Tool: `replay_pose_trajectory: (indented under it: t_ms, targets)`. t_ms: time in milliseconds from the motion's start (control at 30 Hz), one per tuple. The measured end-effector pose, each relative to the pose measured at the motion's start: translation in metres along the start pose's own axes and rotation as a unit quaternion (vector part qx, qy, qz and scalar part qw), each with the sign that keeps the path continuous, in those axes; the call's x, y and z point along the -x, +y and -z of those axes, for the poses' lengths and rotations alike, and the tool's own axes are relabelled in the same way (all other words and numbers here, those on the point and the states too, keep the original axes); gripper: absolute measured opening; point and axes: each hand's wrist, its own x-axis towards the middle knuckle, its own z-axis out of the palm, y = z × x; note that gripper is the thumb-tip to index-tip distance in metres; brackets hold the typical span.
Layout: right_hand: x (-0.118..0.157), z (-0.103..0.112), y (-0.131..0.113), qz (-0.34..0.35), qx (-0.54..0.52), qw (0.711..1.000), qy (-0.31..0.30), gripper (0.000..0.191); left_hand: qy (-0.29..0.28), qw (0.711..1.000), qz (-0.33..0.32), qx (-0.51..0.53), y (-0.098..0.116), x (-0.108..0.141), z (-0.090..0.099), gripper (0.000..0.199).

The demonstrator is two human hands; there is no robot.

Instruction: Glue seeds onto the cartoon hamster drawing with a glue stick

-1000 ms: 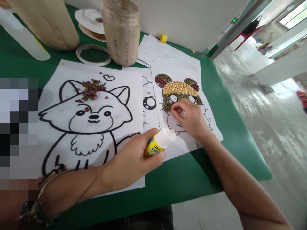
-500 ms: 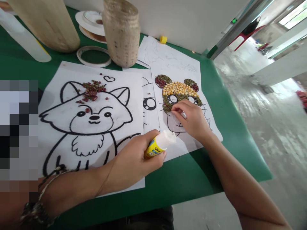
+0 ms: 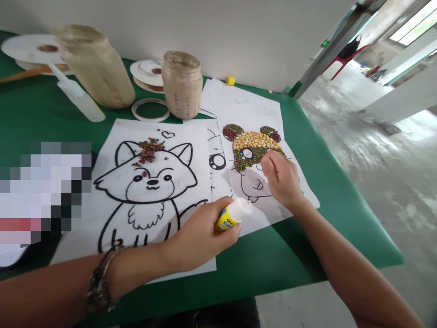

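Observation:
My left hand point(image 3: 201, 234) is closed around an uncapped glue stick point(image 3: 227, 221), its white end pointing up and right over the paper. Just beyond it lies a hamster-like drawing point(image 3: 251, 184), partly covered with yellow corn kernels point(image 3: 256, 140), green beans point(image 3: 251, 161) and dark red beans on the ears. My right hand point(image 3: 282, 180) is closed at the right side of this face, hiding most of the right eye and cheek. Whatever its curled fingers may hold is hidden. The lower face shows bare, greyish paper.
On the left, a fox drawing point(image 3: 152, 193) carries a heap of red and green beans point(image 3: 148, 150). Behind stand two cloudy jars point(image 3: 182, 86), a tape roll point(image 3: 150, 110), a white spool point(image 3: 146, 75) and a white bottle point(image 3: 80, 100). A yellow cap point(image 3: 231, 81) sits by the wall.
The view has shifted, showing more of the table's left and back. My right hand has moved right across the hamster face, its fingers curling tighter. My left hand still holds the glue stick.

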Motion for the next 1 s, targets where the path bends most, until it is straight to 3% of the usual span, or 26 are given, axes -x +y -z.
replay_pose_trajectory:
  t_ms: [167, 333, 500, 633, 733, 800, 1000]
  targets:
    - [-0.006, 0.0, -0.012, -0.018, -0.051, 0.997, -0.051, 0.041, 0.014, 0.999, -0.038, -0.028, -0.003, 0.0, 0.0, 0.014]
    - [-0.025, -0.008, -0.033, -0.053, -0.178, 0.971, -0.149, 0.011, 0.003, 0.998, -0.053, -0.025, -0.003, 0.001, 0.001, 0.012]
    - [-0.057, -0.03, -0.066, -0.006, -0.188, 0.946, -0.265, 0.016, 0.008, 0.996, -0.084, -0.009, -0.003, 0.002, 0.0, 0.013]
    - [-0.087, -0.065, -0.082, 0.05, -0.145, 0.951, -0.268, 0.034, 0.006, 0.995, -0.096, 0.004, -0.005, 0.002, -0.001, 0.012]
    - [-0.106, -0.094, -0.08, 0.086, -0.116, 0.961, -0.238, 0.016, 0.006, 0.995, -0.1, 0.005, -0.005, 0.003, -0.002, 0.013]
    - [-0.116, -0.109, -0.076, 0.103, -0.118, 0.957, -0.243, 0.023, 0.008, 0.995, -0.096, 0.003, -0.005, 0.004, -0.002, 0.013]
    - [-0.127, -0.12, -0.07, 0.161, -0.094, 0.945, -0.269, 0.017, 0.01, 0.996, -0.089, 0.007, -0.003, 0.004, -0.001, 0.012]
